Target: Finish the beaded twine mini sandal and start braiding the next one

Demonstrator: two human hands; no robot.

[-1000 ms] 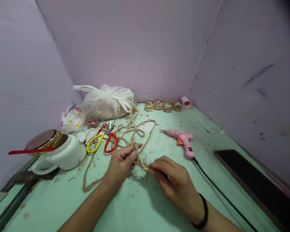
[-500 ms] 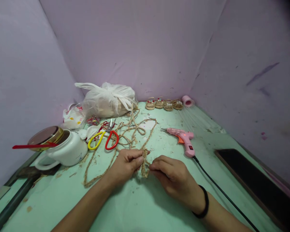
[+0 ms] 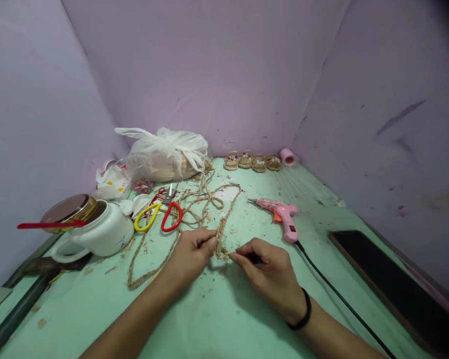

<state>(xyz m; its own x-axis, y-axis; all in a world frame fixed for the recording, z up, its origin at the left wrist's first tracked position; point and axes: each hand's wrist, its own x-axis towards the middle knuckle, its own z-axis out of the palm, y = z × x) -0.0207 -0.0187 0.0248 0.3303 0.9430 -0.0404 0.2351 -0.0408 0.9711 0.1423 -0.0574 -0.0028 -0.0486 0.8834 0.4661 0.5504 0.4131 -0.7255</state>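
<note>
A long braided jute rope (image 3: pixel 194 202) lies in loose loops across the pale green table (image 3: pixel 217 319). My left hand (image 3: pixel 190 254) pinches a folded part of the rope near its end. My right hand (image 3: pixel 267 271), with a black band on the wrist, pinches the rope's end just to the right, fingers closed. The two hands sit close together, the short rope piece (image 3: pixel 221 244) between them.
Scissors with a yellow and a red handle (image 3: pixel 160 214) lie left of the rope. A pink glue gun (image 3: pixel 282 217) with a black cord lies to the right. A white pot (image 3: pixel 105 232), a white plastic bag (image 3: pixel 164 157), small woven baskets (image 3: pixel 252 162), pink tape roll (image 3: pixel 289 157), dark slab (image 3: pixel 392 281).
Both hands have shifted slightly and folded the rope end shorter between them; the piece now stands more upright under my left fingers.
</note>
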